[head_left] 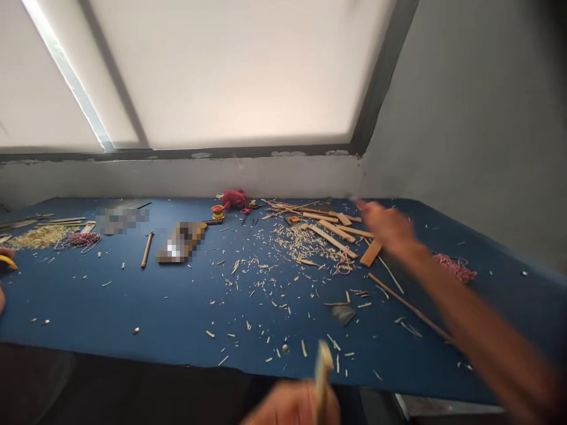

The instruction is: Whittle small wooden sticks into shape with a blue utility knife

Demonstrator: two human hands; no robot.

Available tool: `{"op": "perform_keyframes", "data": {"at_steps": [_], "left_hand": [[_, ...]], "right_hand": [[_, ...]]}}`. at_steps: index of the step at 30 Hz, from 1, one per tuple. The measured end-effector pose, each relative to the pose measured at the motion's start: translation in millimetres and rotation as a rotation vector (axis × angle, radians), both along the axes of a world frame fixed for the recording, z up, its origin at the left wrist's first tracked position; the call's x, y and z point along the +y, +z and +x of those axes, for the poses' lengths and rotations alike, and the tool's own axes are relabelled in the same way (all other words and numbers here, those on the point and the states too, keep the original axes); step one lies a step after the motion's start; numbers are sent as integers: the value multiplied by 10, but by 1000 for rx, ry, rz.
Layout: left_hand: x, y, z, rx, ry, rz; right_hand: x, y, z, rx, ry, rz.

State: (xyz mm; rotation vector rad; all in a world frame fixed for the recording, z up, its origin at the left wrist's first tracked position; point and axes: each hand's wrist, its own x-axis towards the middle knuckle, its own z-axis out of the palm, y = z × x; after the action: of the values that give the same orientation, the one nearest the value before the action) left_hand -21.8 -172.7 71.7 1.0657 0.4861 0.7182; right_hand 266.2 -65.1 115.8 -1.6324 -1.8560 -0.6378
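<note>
At the bottom middle, close to my body, my left hand (292, 404) is closed around a pale wooden stick (324, 361), which points upward and is blurred. My right arm reaches far across the blue table (177, 319). My right hand (390, 225) is beside the far end of a pile of flat wooden strips (337, 230). Motion smears its fingers, so I cannot make out whether it holds anything. Just below that hand lies a short flat wooden piece with a hole (371, 252). Pale wood shavings (305, 242) are scattered left of the strips.
Bundles of pink cord (456, 267) lie at right and left. A long thin stick (411, 308) runs under my right arm. Toward the back are a red figure (234, 199), a small gold pot (217, 212) and a blurred-out flat object (182, 242). Another person's hand (6, 254) shows at the left edge.
</note>
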Motion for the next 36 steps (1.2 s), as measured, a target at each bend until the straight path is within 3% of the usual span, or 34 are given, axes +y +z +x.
{"op": "perform_keyframes", "data": {"at_steps": [3, 5, 8, 11, 13, 18, 22, 28, 31, 36], "left_hand": [[-134, -92, -130, -117, 169, -149], [-69, -72, -174, -269, 255, -344], [98, 26, -128, -348, 160, -473], [309, 76, -16, -214, -8, -376], [510, 48, 51, -75, -46, -258], [1139, -109, 202, 145, 26, 42], [1464, -221, 343, 197, 125, 174], [1558, -434, 421, 223, 355, 481], [1529, -502, 392, 270, 385, 560], [1507, -504, 379, 270, 377, 548]], "right_hand": [[-124, 172, 592, 204, -394, 2], [-261, 211, 764, 263, -478, 11], [-452, 183, 668, 275, -336, -20], [-563, 91, 381, 320, -222, -107], [-595, 20, 175, 292, -122, -113], [-500, -156, -312, -14, 104, -31], [-229, -315, -552, -156, 158, -12], [70, -570, -501, -61, 114, -99], [89, -670, -463, -84, 149, -154], [67, -750, -535, -149, 188, -200]]}}
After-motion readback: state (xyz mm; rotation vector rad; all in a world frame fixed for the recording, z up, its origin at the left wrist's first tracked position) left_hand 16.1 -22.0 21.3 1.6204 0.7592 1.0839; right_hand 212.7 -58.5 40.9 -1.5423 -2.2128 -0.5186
